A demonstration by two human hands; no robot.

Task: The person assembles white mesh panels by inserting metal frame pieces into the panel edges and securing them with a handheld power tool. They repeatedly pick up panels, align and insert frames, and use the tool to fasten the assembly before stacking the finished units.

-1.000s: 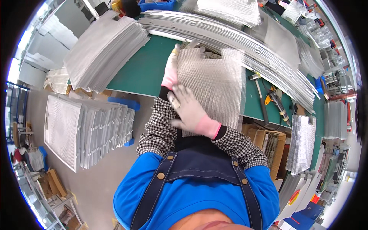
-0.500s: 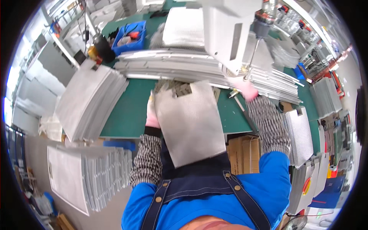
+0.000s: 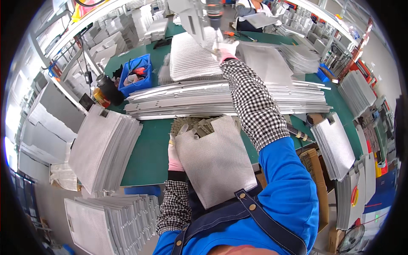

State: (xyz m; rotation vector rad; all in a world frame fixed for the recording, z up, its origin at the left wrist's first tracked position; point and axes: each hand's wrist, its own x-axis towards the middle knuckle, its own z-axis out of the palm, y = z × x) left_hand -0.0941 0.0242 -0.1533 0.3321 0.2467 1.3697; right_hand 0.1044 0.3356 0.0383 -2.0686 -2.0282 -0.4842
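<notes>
A silver mesh panel (image 3: pixel 216 163) with a notch in its top edge lies tilted across the table's near edge and my apron. My left hand (image 3: pixel 173 155), in a white and pink glove, is closed on its left edge, thumb over the face. Behind the notch is a pile of small grey-brown pieces (image 3: pixel 197 126). My right hand (image 3: pixel 227 50), gloved alike, is stretched far forward above a stack of textured silver sheets (image 3: pixel 191 61). Its fingers look closed at the lower end of a white hanging fixture (image 3: pixel 187 17), beside a dark grey power tool (image 3: pixel 214 15); what they grip is unclear.
Long metal strips (image 3: pixel 178 100) lie across the green table. Panel stacks stand at the left (image 3: pixel 102 146) and right (image 3: pixel 335 146). A blue bin (image 3: pixel 138 74) and a dark bottle (image 3: pixel 109 89) are at the back left. Another person (image 3: pixel 253 15) holds a sheet at the far side.
My right hand has moved forward and left, and the white fixture and power tool have shifted the same way. My left hand stays on the mesh panel. The view has tilted up.
</notes>
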